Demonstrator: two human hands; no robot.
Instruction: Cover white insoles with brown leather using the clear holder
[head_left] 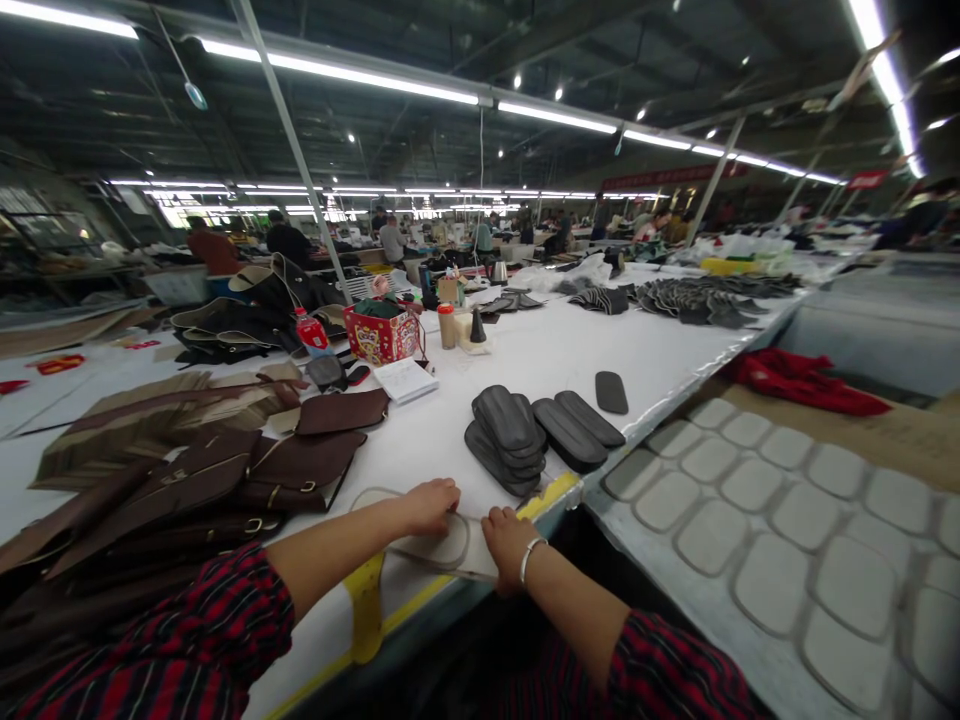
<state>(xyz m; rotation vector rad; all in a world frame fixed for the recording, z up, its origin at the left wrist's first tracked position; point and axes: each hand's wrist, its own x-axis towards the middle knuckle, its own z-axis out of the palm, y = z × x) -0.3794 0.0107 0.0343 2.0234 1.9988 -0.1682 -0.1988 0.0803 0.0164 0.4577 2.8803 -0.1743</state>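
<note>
The person's right hand is holding the near right end of a pale panel, its fingers lying close together on top and the gap of its grip being narrow. The left hand is resting on the same panel with bent fingers; whether it is pinching something, one cannot tell. The panel is lying flat at the near edge of the worktop, partly over a yellow strip which is running along this edge. A rounded outline is showing on the panel beside the left hand. A yellow strap is hanging over the near edge, to the left of the panel.

Just beyond the hands, dark pads are lying in a pile, with two more pads overlapping beside it and a single one lying apart, near the same edge. Toward the left side of the worktop, brown bags are lying in a heap. Farther from the near edge, a notebook, a red box and a cup are standing or lying. On the right, grey panels are lying in rows on a second worktop.
</note>
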